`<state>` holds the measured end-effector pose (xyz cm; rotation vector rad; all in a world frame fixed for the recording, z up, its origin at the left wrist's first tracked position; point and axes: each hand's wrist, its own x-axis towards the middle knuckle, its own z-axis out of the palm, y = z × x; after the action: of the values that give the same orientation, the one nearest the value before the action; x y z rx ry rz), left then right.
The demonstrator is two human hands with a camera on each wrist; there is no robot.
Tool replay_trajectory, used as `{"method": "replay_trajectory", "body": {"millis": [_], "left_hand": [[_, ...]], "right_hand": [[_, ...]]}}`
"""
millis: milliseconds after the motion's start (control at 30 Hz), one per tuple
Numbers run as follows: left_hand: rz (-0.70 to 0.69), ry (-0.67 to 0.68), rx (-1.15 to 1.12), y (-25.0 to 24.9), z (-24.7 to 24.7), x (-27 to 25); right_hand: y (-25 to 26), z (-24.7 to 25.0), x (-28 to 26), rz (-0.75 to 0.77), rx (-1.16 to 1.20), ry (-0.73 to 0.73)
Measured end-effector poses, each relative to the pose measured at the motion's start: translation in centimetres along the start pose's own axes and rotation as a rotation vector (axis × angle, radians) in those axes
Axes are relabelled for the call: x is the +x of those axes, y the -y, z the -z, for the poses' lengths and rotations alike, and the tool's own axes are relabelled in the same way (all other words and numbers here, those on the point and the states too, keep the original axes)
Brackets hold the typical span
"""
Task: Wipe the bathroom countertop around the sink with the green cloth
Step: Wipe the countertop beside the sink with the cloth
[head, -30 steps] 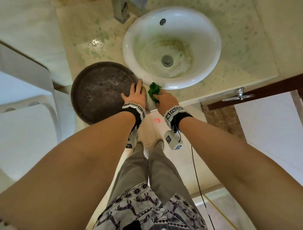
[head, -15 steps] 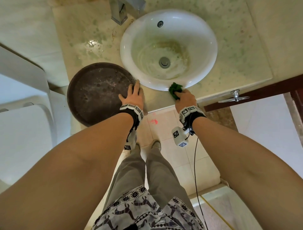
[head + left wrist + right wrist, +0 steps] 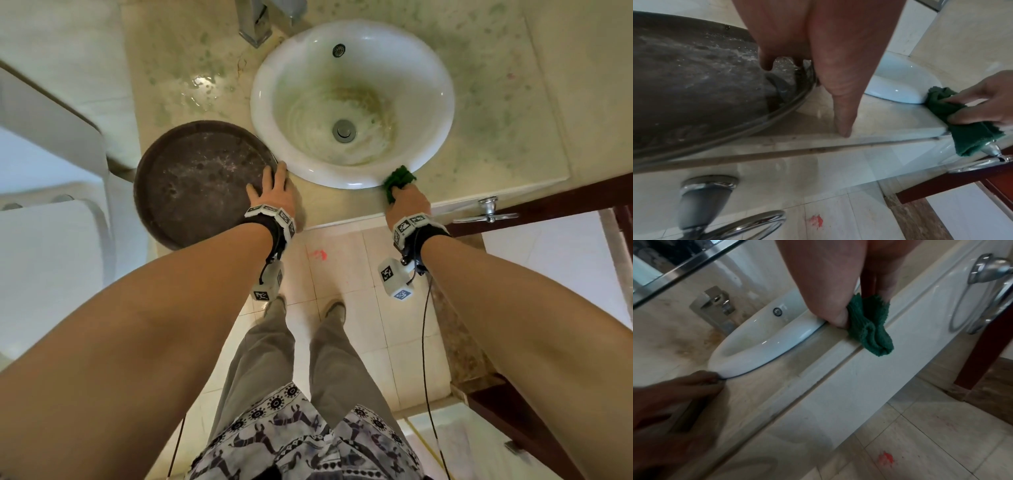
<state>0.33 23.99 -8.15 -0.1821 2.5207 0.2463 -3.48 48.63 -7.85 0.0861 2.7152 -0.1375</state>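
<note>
- The right hand [image 3: 409,202] pinches the bunched green cloth [image 3: 399,181] between thumb and fingers, pressing it onto the surface [image 3: 346,205] against the front-right rim of the white sink [image 3: 435,144].
- Part of the cloth hangs over the surface's front edge, seen in the right wrist view.
- The left hand [image 3: 274,195] lies flat with fingers straight on the edge of a dark round tray [image 3: 191,178], left of the sink, gripping nothing.
- A chrome tap [image 3: 255,24] stands behind the sink; a red mark [image 3: 318,254] shows on the floor tiles.
</note>
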Motion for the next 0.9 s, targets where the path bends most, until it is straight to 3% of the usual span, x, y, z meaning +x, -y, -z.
{"method": "replay_trajectory", "body": {"millis": [133, 267, 533, 900], "left_hand": [[-0.01, -0.119, 0.033, -2.2, 0.6, -0.3], [-0.003, -0.104, 0.021, -4.3, 0.6, -0.6], [0.292, -0.048, -0.096, -7.7, -1.7, 0.8], [0.338, -0.049, 0.046, -8.4, -3.2, 3.4]], "right_hand": [[0.9, 0.1, -0.3, 0.094, -0.077, 0.067], [2.4, 0.1, -1.0, 0.169, -0.106, 0.098], [3.1, -0.8, -1.7, 0.342, -0.047, 0.097], [-3.7, 0.9, 1.2, 0.231, -0.041, 0.057]]}}
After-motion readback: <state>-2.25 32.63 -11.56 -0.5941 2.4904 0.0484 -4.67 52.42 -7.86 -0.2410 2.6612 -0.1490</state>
